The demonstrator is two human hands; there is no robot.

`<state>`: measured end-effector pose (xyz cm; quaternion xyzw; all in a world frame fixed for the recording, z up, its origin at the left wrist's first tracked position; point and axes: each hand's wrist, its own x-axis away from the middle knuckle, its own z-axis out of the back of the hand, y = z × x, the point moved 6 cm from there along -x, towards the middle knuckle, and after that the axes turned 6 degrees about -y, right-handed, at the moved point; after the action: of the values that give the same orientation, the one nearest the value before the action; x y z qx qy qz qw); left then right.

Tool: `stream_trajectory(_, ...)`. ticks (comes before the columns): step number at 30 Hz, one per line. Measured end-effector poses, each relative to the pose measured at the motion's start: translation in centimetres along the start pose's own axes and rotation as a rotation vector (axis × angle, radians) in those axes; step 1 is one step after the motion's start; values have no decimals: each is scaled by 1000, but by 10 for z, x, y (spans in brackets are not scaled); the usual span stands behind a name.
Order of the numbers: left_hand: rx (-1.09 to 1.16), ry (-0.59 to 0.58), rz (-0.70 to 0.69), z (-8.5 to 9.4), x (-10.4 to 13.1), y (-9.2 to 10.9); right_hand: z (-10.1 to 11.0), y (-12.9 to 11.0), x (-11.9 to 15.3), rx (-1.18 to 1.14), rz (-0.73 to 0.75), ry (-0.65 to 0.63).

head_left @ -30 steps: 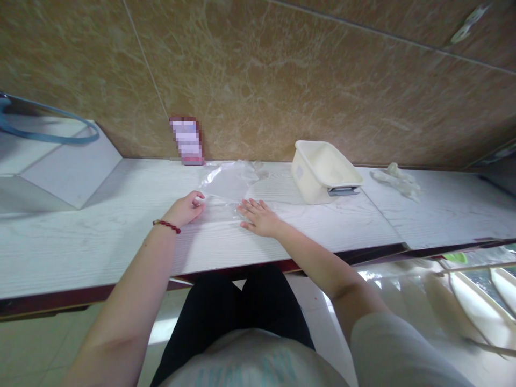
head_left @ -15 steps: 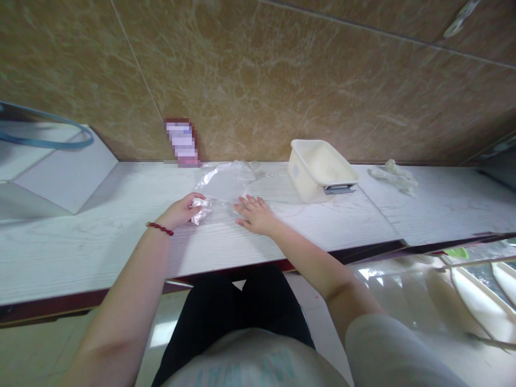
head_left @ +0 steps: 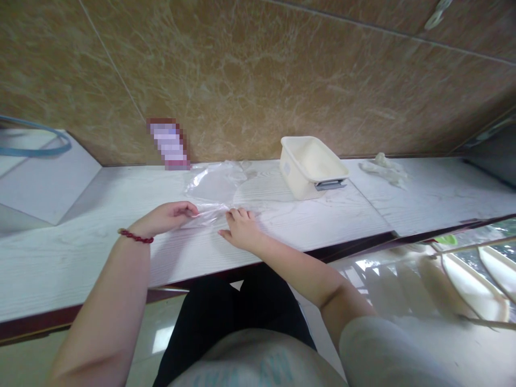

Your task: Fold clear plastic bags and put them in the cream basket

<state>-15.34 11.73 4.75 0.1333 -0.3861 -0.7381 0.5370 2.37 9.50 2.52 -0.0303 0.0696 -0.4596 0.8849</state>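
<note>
A clear plastic bag (head_left: 215, 183) lies crinkled on the white wood-grain counter in front of me. My left hand (head_left: 175, 216), with a dark red bead bracelet at the wrist, pinches the bag's near-left part between thumb and fingers. At the bag's near-right part, my right hand (head_left: 242, 228) rests palm down. Its fingertips touch the plastic, and its thumb stands apart from the fingers. Between the two hands the film is stretched into shiny creases.
A cream plastic bin (head_left: 308, 172) with a grey clip sits right of the bag. Crumpled translucent plastic (head_left: 385, 171) lies farther right. At left stands a white box (head_left: 60, 185) near a blue band (head_left: 36, 151). A pixelated sign (head_left: 169, 144) leans at the tiled wall (head_left: 242, 80).
My left hand has moved left and closed on the bag, pulling the film taut. My right hand has shifted slightly nearer me, its fingers less spread. The view has turned a little.
</note>
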Motion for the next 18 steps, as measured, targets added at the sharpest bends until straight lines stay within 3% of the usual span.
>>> stream_trajectory(4, -282, 37, -32, 8, -6, 2, -1, -4, 1, -26, -86, -30)
stream_trajectory(12, -593, -144, -175, 13, -23, 19, -2, -10, 3, -59, -174, -101)
stream_trajectory(18, -630, -31, -409, 19, -30, 56, 2, -12, 0, -136, -265, -44)
